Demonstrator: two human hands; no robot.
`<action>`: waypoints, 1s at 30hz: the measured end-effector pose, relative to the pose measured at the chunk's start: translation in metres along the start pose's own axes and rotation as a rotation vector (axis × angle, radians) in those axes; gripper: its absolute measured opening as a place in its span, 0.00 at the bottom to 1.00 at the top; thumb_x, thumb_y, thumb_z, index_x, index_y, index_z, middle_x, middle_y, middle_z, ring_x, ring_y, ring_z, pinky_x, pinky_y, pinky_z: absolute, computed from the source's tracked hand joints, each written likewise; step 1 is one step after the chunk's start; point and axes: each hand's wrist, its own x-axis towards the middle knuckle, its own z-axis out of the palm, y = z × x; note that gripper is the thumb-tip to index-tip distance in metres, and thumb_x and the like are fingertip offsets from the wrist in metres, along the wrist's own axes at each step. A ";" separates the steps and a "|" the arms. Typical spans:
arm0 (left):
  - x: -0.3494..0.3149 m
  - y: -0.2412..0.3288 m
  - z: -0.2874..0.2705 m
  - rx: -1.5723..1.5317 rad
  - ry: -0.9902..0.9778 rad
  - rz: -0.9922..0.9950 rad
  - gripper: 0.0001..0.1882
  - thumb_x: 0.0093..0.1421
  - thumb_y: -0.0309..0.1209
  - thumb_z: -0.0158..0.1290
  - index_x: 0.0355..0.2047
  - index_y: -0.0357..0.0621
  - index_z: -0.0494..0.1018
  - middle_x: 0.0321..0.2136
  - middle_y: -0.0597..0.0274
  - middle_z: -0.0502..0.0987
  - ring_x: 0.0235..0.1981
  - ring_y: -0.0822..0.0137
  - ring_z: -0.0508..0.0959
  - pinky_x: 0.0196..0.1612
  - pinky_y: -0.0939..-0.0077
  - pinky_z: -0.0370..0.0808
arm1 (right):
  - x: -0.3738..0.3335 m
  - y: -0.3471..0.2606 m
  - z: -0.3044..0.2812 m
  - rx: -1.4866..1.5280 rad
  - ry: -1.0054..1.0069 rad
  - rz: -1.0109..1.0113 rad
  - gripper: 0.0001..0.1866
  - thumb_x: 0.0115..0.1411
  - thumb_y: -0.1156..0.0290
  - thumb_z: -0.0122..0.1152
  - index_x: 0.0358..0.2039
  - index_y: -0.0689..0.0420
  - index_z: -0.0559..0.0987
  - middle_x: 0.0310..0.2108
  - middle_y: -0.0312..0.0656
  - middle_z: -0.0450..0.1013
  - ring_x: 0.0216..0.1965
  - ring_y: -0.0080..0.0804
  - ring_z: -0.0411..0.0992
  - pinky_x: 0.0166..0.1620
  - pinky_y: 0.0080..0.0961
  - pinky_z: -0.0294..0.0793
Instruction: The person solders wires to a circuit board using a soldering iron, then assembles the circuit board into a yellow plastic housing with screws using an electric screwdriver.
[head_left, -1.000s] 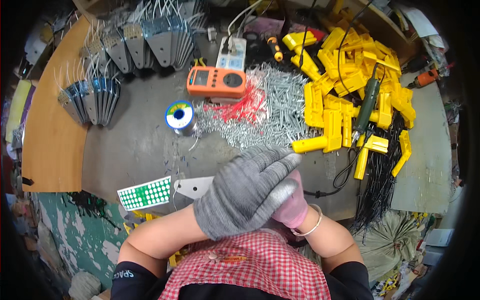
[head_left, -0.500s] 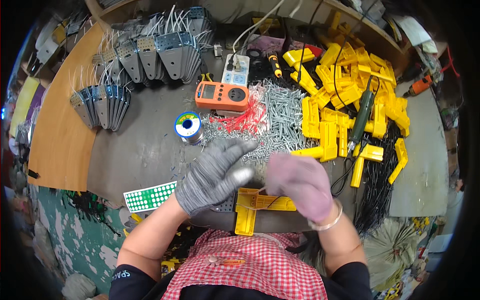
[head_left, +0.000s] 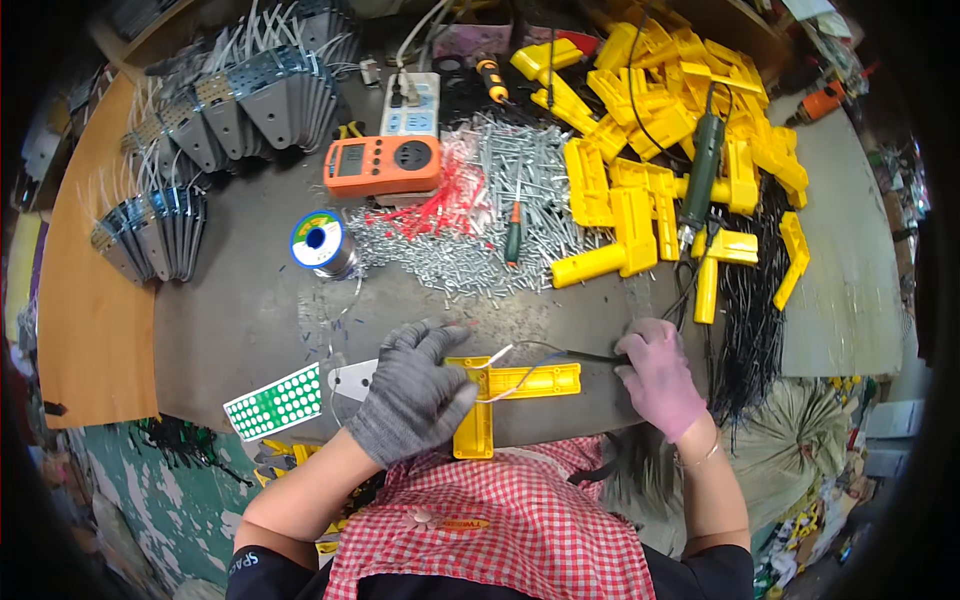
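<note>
A yellow plastic T-shaped housing (head_left: 535,381) lies open side up near the table's front edge, with thin white and dark wires across it. At its left end, my left hand (head_left: 415,392) in a grey glove closes over a grey metal plate (head_left: 352,380), whose rounded end sticks out to the left. The glove hides the rest of the plate. To the right of the housing, my right hand (head_left: 662,378) in a pink glove pinches a black cable (head_left: 590,355) that runs toward the wires. A screwdriver (head_left: 514,236) with a green handle lies on the screws.
Loose screws (head_left: 440,260) spread behind my hands. Yellow housings (head_left: 640,110) pile up at back right, beside a green power tool (head_left: 704,170) and black cables (head_left: 755,300). A solder spool (head_left: 322,246), an orange meter (head_left: 380,167), metal plates (head_left: 240,110) and a green-white dotted sheet (head_left: 275,402) stand left.
My right hand has moved right from above the housing and now holds the black cable. My left hand has lowered onto the plate. The screwdriver now shows on the screws, and the view has shifted.
</note>
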 end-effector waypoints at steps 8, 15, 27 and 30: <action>0.003 -0.003 0.011 0.034 -0.039 -0.032 0.10 0.44 0.29 0.62 0.29 0.45 0.76 0.47 0.50 0.79 0.47 0.44 0.75 0.53 0.51 0.71 | -0.008 -0.040 0.011 0.360 -0.022 -0.026 0.10 0.61 0.63 0.66 0.38 0.53 0.79 0.30 0.43 0.79 0.28 0.45 0.78 0.33 0.37 0.77; 0.005 0.003 0.006 0.092 -0.117 -0.025 0.13 0.43 0.29 0.63 0.31 0.44 0.75 0.49 0.50 0.78 0.48 0.45 0.75 0.53 0.50 0.70 | 0.009 -0.005 0.022 0.478 -0.140 -0.104 0.08 0.59 0.69 0.63 0.39 0.55 0.79 0.34 0.45 0.77 0.39 0.48 0.77 0.44 0.41 0.77; 0.030 0.055 0.013 -0.046 0.011 0.058 0.27 0.50 0.30 0.61 0.52 0.42 0.74 0.44 0.53 0.79 0.48 0.52 0.78 0.60 0.53 0.69 | 0.020 -0.009 0.018 0.113 -0.088 -0.215 0.09 0.55 0.72 0.62 0.38 0.56 0.79 0.37 0.44 0.74 0.41 0.45 0.74 0.44 0.37 0.78; 0.021 0.049 0.036 0.150 -0.061 0.067 0.24 0.56 0.27 0.59 0.55 0.39 0.73 0.38 0.56 0.81 0.41 0.58 0.81 0.59 0.56 0.71 | 0.015 -0.049 0.011 -0.045 0.103 -0.097 0.12 0.55 0.74 0.59 0.41 0.57 0.77 0.42 0.48 0.71 0.43 0.46 0.73 0.44 0.36 0.79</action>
